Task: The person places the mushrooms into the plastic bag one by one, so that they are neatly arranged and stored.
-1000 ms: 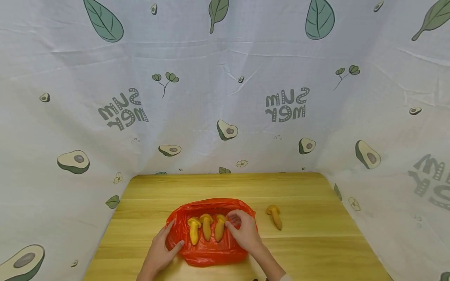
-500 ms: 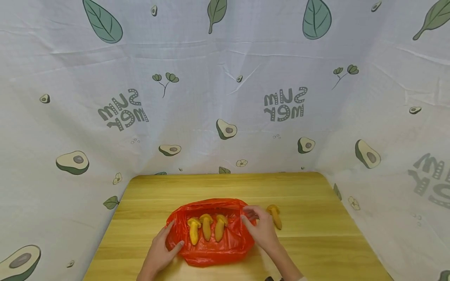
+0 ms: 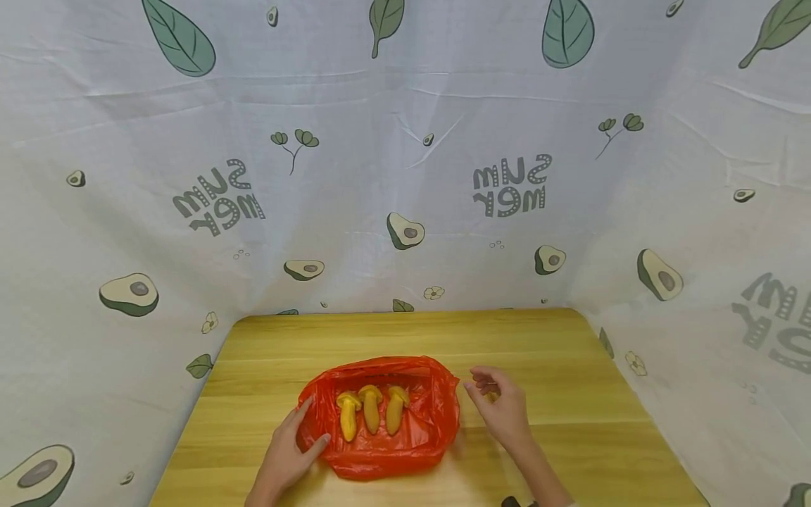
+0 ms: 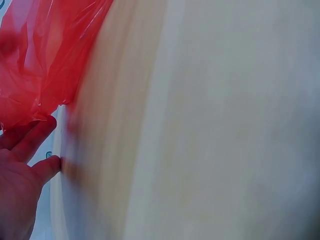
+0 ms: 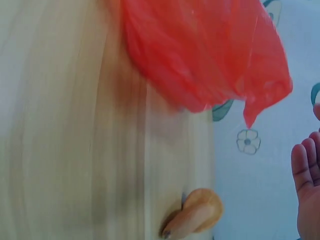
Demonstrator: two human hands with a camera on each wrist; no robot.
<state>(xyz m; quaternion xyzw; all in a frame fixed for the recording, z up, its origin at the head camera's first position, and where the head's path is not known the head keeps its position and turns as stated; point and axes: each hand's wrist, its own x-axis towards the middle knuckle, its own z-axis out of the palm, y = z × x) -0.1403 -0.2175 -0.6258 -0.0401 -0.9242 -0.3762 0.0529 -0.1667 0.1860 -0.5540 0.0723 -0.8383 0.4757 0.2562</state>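
In the head view a red plastic bag (image 3: 380,465) lies with its mouth spread wide. Three yellow-brown mushrooms are inside it: a left one (image 3: 348,417), a middle one (image 3: 371,410) and a right one (image 3: 395,411). My left hand (image 3: 284,454) rests against the bag's left side, thumb and fingers spread apart; the left wrist view shows its fingertips (image 4: 49,121) touching the red plastic. My right hand (image 3: 505,412) hovers right of the bag with nothing held. Beneath it, largely hidden in the head view, another mushroom (image 5: 192,215) lies on the table.
The wooden table (image 3: 570,366) carries the bag and the loose mushroom. Behind and at both sides hangs a white cloth (image 3: 355,176) printed with leaves and avocados. A small dark object (image 3: 510,501) shows at the bottom edge, by the right forearm.
My right hand has moved right, out of the bag's mouth, past its right rim and over the loose mushroom. The left hand stays at the bag's left side.
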